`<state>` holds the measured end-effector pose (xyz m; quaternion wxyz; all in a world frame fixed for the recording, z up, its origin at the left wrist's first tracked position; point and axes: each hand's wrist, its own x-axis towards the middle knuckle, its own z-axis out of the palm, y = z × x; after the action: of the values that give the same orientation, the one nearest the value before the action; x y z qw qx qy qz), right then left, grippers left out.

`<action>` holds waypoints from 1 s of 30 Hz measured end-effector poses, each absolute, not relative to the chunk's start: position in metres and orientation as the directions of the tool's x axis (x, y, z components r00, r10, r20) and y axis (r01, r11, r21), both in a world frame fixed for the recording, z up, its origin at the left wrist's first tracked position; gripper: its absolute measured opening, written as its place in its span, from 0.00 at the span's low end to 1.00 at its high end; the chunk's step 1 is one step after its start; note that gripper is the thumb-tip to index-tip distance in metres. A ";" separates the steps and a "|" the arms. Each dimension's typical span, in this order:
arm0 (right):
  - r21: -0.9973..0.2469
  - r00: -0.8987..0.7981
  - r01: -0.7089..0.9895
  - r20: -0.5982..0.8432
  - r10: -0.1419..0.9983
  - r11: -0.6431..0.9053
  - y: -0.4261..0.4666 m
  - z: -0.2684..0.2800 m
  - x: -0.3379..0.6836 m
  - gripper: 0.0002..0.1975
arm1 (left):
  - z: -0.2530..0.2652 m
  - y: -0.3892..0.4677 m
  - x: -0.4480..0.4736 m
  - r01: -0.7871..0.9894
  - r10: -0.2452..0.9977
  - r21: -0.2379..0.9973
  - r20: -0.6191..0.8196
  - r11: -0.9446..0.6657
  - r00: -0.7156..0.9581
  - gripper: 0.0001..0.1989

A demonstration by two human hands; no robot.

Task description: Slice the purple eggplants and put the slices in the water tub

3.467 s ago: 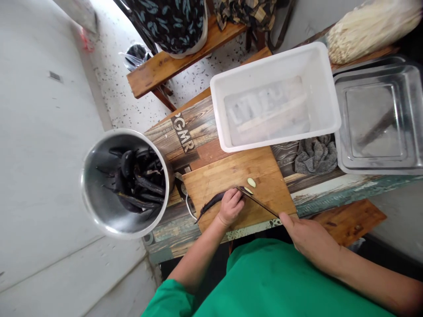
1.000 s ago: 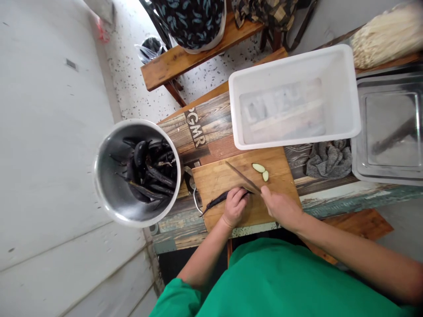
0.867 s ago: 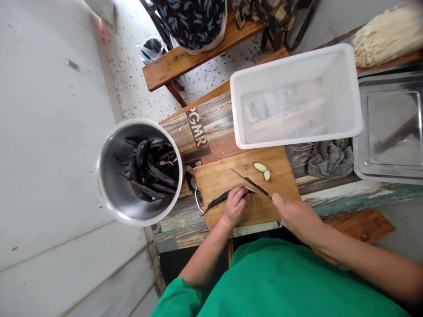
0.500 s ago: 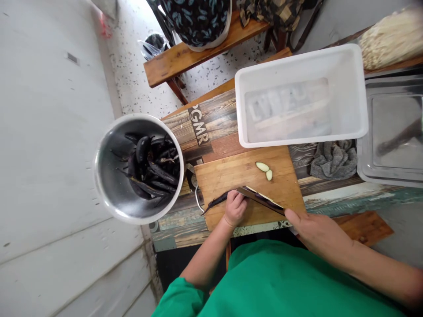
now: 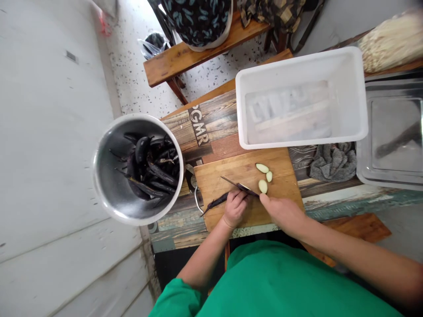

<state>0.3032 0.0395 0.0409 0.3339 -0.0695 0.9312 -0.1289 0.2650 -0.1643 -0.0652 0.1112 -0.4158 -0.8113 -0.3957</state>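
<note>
My left hand point(image 5: 235, 207) is closed over a long dark eggplant point(image 5: 216, 202), whose stem end points left on the wooden cutting board point(image 5: 211, 176). In my right hand point(image 5: 280, 211) is a knife point(image 5: 231, 181), its blade slanting up to the left across the cut end of the eggplant, close to my left fingertips. Beyond the blade lie three pale oval slices, the nearest eggplant slice point(image 5: 263, 186) being just above my right knuckles. My fingers hide the knife's handle and part of the eggplant.
Left of the board stands a deep metal pot point(image 5: 102, 185) holding several dark eggplants point(image 5: 161, 171). A white plastic tub point(image 5: 241, 110) sits behind the board. To the right are a grey cloth point(image 5: 333, 163) and a clear lidded container point(image 5: 390, 174). A wooden bench point(image 5: 185, 59) stands beyond the table.
My right hand has moved left with the knife, its blade now reaching past my left fingers. A third slice now lies on the board. My left hand stays on the eggplant.
</note>
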 end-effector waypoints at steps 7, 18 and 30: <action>-0.266 -0.803 -0.040 -0.566 -0.189 0.963 0.053 0.066 0.319 0.12 | -0.071 -0.169 0.267 0.767 0.588 0.525 0.508 0.368 -0.629 0.07; -0.325 -0.876 -0.214 -0.354 -0.328 0.921 0.080 0.051 0.368 0.16 | -0.071 -0.182 0.264 0.787 0.542 0.496 0.573 0.367 -0.615 0.07; -0.253 -0.880 -0.253 -0.340 -0.331 0.934 0.075 0.054 0.378 0.14 | -0.092 -0.193 0.280 0.475 0.488 0.812 0.279 0.340 -0.827 0.12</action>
<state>0.3783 0.0754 0.0536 0.1923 -0.1513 0.9643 -0.1008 0.2796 -0.1929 -0.0916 -0.0066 -0.2940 -0.8186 -0.4933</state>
